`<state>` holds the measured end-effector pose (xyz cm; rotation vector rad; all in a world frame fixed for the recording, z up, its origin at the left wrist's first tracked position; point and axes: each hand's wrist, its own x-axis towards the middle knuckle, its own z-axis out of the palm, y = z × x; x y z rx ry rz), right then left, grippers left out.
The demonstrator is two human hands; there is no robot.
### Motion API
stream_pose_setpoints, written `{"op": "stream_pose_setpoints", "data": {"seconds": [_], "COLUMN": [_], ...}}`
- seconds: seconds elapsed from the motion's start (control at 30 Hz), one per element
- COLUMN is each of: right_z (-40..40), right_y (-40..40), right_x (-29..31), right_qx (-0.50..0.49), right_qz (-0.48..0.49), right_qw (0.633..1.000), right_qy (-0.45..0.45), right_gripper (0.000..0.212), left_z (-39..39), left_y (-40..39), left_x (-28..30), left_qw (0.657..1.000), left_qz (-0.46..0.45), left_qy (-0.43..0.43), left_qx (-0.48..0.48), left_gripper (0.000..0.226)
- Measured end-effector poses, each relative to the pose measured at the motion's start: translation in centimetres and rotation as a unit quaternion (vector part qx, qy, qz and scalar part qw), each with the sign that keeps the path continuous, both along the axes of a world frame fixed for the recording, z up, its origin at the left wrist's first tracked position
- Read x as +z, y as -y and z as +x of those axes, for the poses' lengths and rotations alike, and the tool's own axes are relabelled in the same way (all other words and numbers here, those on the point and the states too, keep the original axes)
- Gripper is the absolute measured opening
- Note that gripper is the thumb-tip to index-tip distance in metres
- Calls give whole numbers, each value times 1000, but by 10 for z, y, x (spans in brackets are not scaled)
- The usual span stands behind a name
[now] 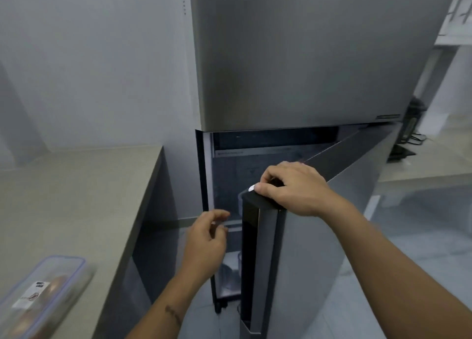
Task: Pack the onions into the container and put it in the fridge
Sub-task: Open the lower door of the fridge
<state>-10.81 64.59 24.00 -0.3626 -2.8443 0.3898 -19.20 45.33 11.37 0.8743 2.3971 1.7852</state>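
With the right hand (293, 188) gripping the fridge door (319, 236) top, swing it wide so the empty, loosely curled left hand (207, 239) can fetch the container (43, 295) from the counter (76, 198).

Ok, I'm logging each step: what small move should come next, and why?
Probably swing the lower fridge door wider: the right hand grips its top edge, it stands only partly open, and the lidded container with onions sits on the counter. The left hand is free.

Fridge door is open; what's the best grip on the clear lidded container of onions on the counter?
Probably grip the clear lidded container across its two long sides, coming down from above with the free left hand. It lies flat on the beige counter, lid up, long sides exposed.
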Motion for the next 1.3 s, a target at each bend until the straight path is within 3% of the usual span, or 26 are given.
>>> {"op": "stream_pose_setpoints", "data": {"seconds": [0.13, 0.23, 0.4, 0.57, 0.77, 1.07, 1.3], "right_z": [63, 108, 195, 272, 354, 422, 444], "right_y": [-12, -21, -60, -118, -194, -270, -290], "right_x": [8, 5, 3, 10, 15, 0, -8], "right_qx": [-60, -116, -176, -184, -184, -269, -320], "right_qz": [-43, 4, 16, 16, 3, 138, 203], "right_qw": [992, 988, 979, 974, 970, 945, 918], "right_qy": [107, 102, 105, 132, 158, 124, 117], "right_gripper": [69, 90, 97, 104, 97, 77, 83], "left_z": [26, 51, 109, 173, 245, 322, 363], "left_y": [-39, -75, -136, -188, -249, -332, -368], "left_x": [17, 26, 24, 23, 19, 31, 47], "left_qw": [996, 985, 959, 954, 926, 854, 816], "left_qz": [-33, -62, -147, -164, -215, -302, -379], "left_qy": [-21, -57, -120, -130, -196, -311, -308], "left_qx": [-81, -149, -212, -217, -240, -288, -308], "left_gripper": [27, 33, 45, 52, 56, 60, 76]}}
